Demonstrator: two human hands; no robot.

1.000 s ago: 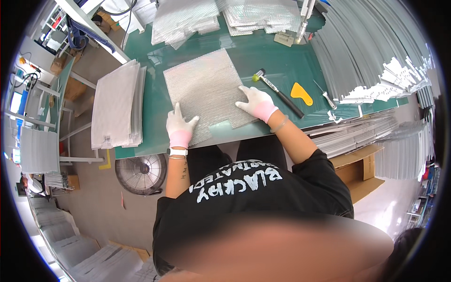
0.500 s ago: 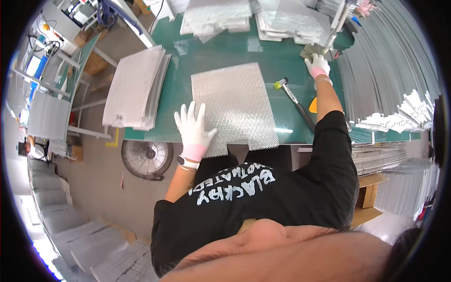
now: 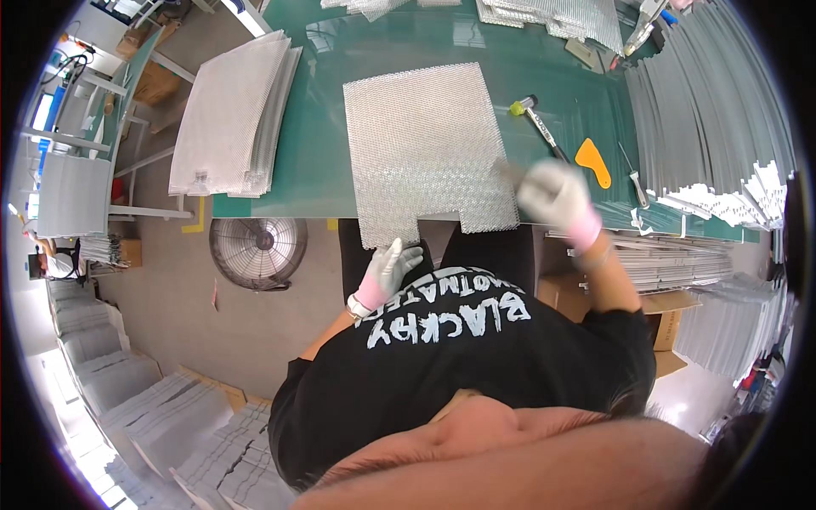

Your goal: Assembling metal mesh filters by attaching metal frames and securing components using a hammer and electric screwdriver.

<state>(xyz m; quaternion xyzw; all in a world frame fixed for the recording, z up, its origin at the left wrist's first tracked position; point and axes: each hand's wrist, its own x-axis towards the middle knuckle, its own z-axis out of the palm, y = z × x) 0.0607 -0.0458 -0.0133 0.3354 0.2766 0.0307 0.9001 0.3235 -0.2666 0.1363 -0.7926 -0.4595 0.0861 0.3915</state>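
A silvery perforated mesh sheet (image 3: 429, 144) with a notch in its near edge lies before me, its near tabs sticking out past the table edge. My left hand (image 3: 389, 270), in a white glove with a pink cuff, holds the near left tab at its lower edge, thumb on top. My right hand (image 3: 557, 200), gloved alike and smeared by motion, is closed beside the sheet's right edge. A small brownish-grey flat piece (image 3: 510, 172) juts from its fingers over the sheet; its kind is too blurred to tell.
On the green table (image 3: 323, 127) lie a mallet (image 3: 540, 126), a yellow scraper (image 3: 593, 163) and a screwdriver (image 3: 635, 178). Sheet stacks stand left (image 3: 229, 119) and right (image 3: 705, 127); more mesh (image 3: 561, 17) lies at the back. A floor fan (image 3: 257, 253) is below left.
My right hand has come back from the far right toward the sheet, with a small flat piece in it. My left hand has moved from the sheet's left side to its near tab.
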